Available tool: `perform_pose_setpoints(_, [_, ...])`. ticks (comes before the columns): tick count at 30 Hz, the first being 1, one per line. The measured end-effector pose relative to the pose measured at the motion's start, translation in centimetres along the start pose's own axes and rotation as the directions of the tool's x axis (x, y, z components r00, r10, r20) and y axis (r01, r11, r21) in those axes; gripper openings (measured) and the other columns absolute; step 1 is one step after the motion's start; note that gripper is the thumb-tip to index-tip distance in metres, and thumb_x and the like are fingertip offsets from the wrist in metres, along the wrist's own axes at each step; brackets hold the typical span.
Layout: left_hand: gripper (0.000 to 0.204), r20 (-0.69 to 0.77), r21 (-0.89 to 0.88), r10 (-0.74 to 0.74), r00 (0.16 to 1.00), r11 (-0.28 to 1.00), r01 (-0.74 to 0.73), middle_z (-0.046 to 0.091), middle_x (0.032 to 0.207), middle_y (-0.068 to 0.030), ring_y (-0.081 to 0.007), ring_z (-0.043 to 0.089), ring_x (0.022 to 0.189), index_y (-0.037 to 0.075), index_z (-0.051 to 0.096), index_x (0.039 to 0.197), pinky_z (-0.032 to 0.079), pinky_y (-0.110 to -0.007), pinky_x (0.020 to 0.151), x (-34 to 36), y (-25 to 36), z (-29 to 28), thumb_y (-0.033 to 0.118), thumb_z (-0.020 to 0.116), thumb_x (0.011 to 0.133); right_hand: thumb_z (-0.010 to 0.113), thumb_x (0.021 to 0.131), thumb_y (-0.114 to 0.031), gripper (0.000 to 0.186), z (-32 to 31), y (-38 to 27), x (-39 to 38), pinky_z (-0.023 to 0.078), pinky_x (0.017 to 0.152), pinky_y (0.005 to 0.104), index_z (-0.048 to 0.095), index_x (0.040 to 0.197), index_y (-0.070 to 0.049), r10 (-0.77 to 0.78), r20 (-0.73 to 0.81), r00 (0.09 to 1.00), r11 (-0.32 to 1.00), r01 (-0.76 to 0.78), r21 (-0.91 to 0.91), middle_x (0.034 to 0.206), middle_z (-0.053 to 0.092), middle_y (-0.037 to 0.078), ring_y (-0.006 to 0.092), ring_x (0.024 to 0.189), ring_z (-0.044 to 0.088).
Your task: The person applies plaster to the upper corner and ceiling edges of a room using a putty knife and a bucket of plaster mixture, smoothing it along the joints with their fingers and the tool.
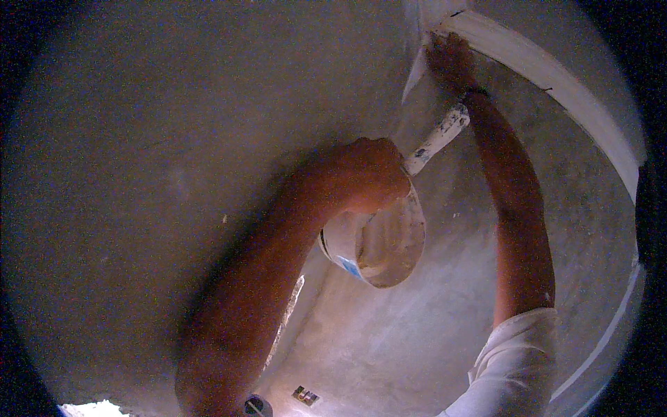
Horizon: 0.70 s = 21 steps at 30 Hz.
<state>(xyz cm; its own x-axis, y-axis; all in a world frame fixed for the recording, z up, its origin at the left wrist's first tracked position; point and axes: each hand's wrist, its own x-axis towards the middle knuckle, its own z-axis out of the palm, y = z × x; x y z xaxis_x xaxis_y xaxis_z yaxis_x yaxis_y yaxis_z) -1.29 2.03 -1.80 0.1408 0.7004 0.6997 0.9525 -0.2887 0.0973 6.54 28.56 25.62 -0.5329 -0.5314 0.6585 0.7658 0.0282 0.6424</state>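
Two bare hands are up against the plaster, at different heights. The left hand (375, 177) is curled into a closed fist over the edge of a pale tub (340, 240), which hangs tilted with its mouth facing right, smeared brown inside. A blue patch (349, 266) marks its outer side. Holding it by the edge probably leaves the mouth free and keeps the tub within reach of the other hand. A whitish handle (438, 142) with dark spots slants up to the right from beside the fist; I cannot tell whether the fingers grip it too or it is merely lodged there.

The right hand (451, 62) is stretched to the far corner, at the end of a white curved-looking trim (549, 73). Its fingers seem spread against the surface, perhaps for steadying or feeling the joint, but they are too dark to show how far they open or whether they hold anything. A dark band (476, 91) circles that wrist; a white sleeve (517, 354) covers the upper arm.

The wall (153, 174) is dull grey-brown and mottled, paler on the right. Nearer, there are a wall box (306, 395), a dark round thing (258, 406) and, at the left, a bright opening (97, 409).
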Motion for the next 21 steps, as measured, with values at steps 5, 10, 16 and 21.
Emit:
perform_pose_setpoints(5, [0.023,0.017,0.103,0.041,0.999,0.994,-0.042,0.064,0.091,-0.0249,-0.0377,0.065,0.082,-0.002,0.066,0.090,0.052,-0.045,0.071,0.6,0.0,0.1,0.014,0.056,0.078,0.053,0.086,-0.033,0.040,-1.3,1.1,-0.8,0.050,0.073,0.0434,0.055,0.118,-0.010,0.065,0.090,0.994,0.983,-0.080,0.168,0.105,0.058,0.015,0.0327,0.090,0.057])
perform_pose_setpoints(10, [0.024,0.006,0.099,0.068,0.998,0.993,-0.068,0.064,0.090,-0.0248,-0.0382,0.065,0.080,-0.003,0.066,0.090,0.052,-0.046,0.071,0.2,-0.1,0.3,0.014,0.055,0.078,0.054,0.085,-0.029,0.038,0.1,3.6,0.8,0.051,0.073,0.0422,0.055,0.118,-0.010,0.118,0.240,0.964,0.851,-0.222,0.475,0.106,0.059,0.014,0.0306,0.087,0.059])
perform_pose_setpoints(16, [0.025,-0.022,0.054,0.087,0.996,0.995,-0.085,0.064,0.090,-0.0246,-0.0385,0.065,0.079,-0.004,0.066,0.090,0.052,-0.046,0.071,0.0,-0.2,0.3,0.014,0.054,0.077,0.056,0.084,-0.023,0.037,3.1,5.8,1.8,0.052,0.072,0.0407,0.055,0.118,-0.010,0.120,0.356,0.927,0.754,-0.318,0.575,0.106,0.061,0.013,0.0281,0.085,0.061])
perform_pose_setpoints(21, [0.025,-0.063,0.049,0.122,0.991,0.992,-0.119,0.064,0.089,-0.0244,-0.0387,0.065,0.078,-0.004,0.066,0.090,0.052,-0.046,0.071,0.0,-0.6,0.5,0.014,0.054,0.077,0.056,0.083,-0.019,0.040,0.7,4.7,2.3,0.053,0.072,0.0407,0.052,0.122,-0.010,0.056,0.325,0.944,0.985,-0.106,0.137,0.108,0.060,0.013,0.0272,0.085,0.063])
